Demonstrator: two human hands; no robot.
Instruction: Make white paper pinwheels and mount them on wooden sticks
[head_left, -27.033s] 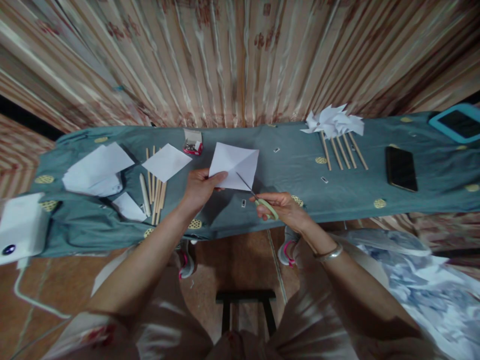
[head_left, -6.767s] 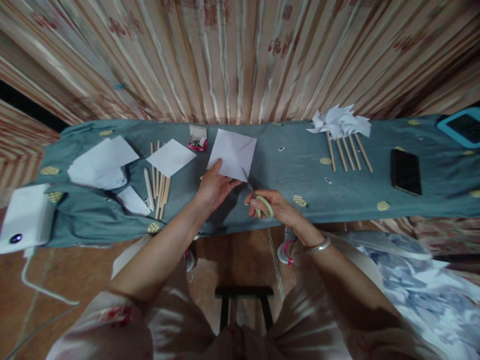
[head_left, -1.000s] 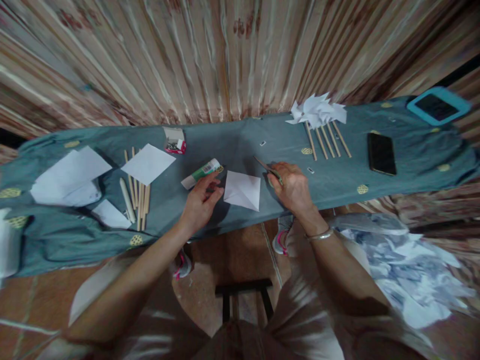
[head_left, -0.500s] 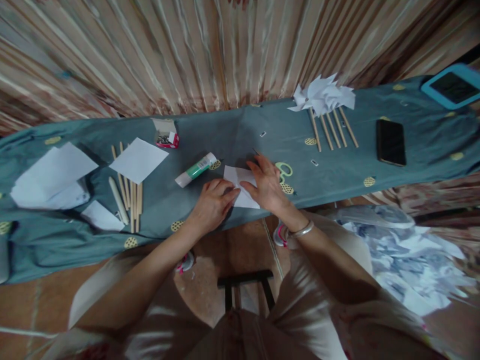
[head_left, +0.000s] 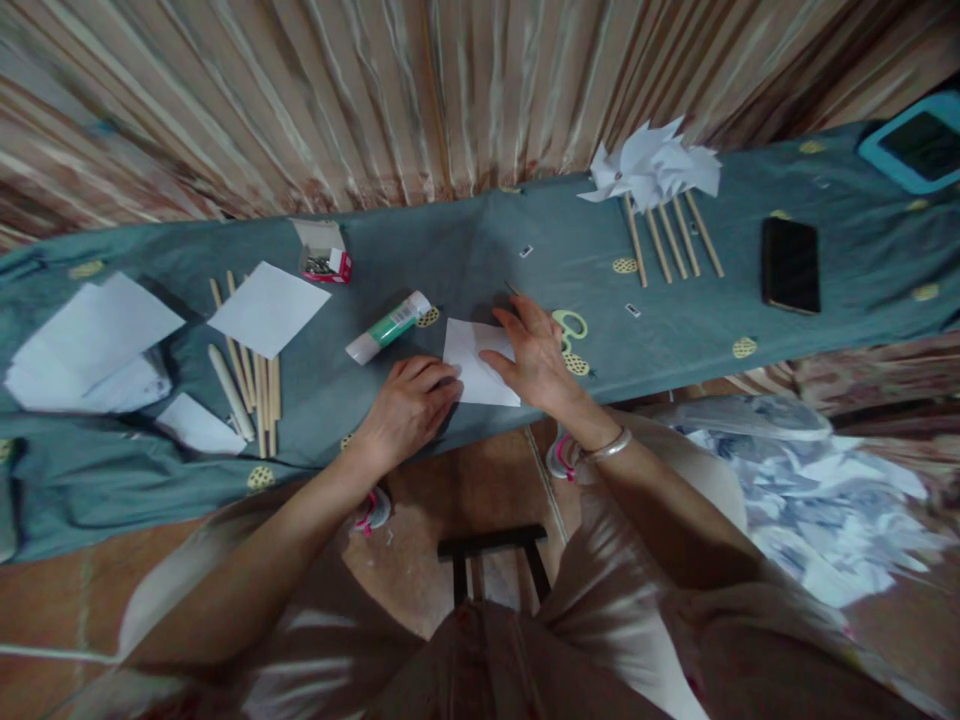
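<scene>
A square of white paper (head_left: pixel 472 343) lies on the cloth in front of me, with faint creases across it. At its left edge my left hand (head_left: pixel 411 412) has its fingers curled and pinched on the paper. My right hand (head_left: pixel 534 358) rests over the paper's right side, fingers and thumb spread apart. Beneath that hand are scissors with light green handles (head_left: pixel 571 326); most of the blades are hidden, and only a tip shows beyond the fingers. A green and white glue stick (head_left: pixel 391 326) lies just beyond my left hand.
Left on the table are a paper stack (head_left: pixel 82 340), wooden sticks (head_left: pixel 262 400), a single sheet (head_left: pixel 270 308) and an open red box (head_left: pixel 328 265) of small metal pieces. Paper pinwheels (head_left: pixel 652 170) on sticks and a phone (head_left: pixel 791 265) lie right. A bag of paper scraps (head_left: pixel 825 510) stands below.
My left hand has drawn back leftward from the middle of the paper to its left edge, uncovering more of the sheet. My right hand stays nearly in place. The view has shifted slightly.
</scene>
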